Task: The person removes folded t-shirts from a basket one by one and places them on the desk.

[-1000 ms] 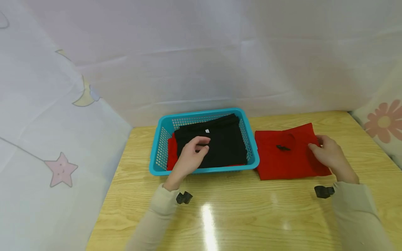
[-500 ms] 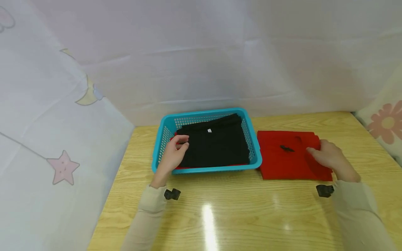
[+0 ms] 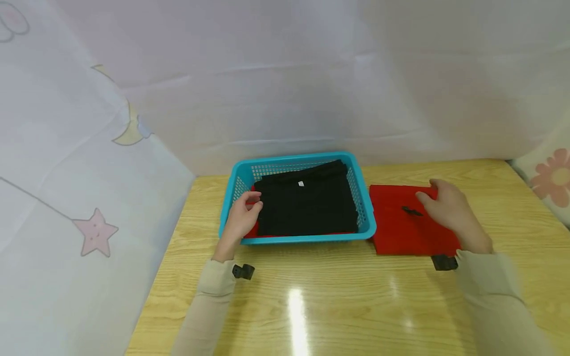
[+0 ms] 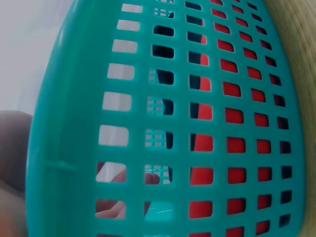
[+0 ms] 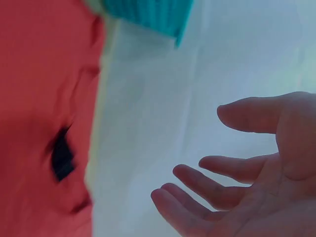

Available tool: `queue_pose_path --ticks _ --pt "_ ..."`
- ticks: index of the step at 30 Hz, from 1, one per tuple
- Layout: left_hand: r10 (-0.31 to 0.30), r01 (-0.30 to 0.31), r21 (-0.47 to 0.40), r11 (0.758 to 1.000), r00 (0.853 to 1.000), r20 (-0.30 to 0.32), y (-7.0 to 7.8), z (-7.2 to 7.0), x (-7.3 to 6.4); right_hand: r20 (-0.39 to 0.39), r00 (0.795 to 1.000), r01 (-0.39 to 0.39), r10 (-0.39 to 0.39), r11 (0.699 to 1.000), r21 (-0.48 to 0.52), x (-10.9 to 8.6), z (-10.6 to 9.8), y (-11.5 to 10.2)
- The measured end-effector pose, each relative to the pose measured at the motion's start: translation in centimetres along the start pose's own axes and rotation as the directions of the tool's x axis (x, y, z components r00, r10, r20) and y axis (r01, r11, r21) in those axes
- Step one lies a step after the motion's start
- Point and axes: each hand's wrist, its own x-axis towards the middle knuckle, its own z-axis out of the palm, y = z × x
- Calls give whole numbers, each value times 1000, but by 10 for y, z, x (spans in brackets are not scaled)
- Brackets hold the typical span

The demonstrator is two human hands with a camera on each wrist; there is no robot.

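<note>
At the left end of a turquoise plastic basket (image 3: 307,239), my left hand (image 3: 240,217) reaches over the rim with loosely bent fingers and holds nothing. Parts of its fingers show through the mesh wall (image 4: 180,136) in the left wrist view. Folded black cloth (image 3: 307,207) with a small white label (image 3: 301,183) lies in the basket, over red cloth (image 3: 252,232). My right hand (image 3: 450,210) hovers above a folded red cloth (image 3: 396,237), fingers spread apart and nothing in them. A small black piece (image 5: 62,155) lies on that red cloth.
The basket and the red cloth stand side by side on a wood-grain table (image 3: 338,296). A pale curtain (image 3: 285,99) hangs behind the table, and printed fabric flanks both sides.
My right hand has laid down the raised edge of the red cloth, let go and moved left over it. My left hand has moved left from above the black cloth to the basket's left end.
</note>
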Motion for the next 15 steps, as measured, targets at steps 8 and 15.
queue_pose_path --ticks 8,15 --pt "-78 77 20 997 997 23 -2 2 3 -100 990 102 -96 993 60 -2 14 -57" --pt "-145 143 23 989 987 72 -7 4 3 -134 969 225 -210 968 108 -3 35 -96"
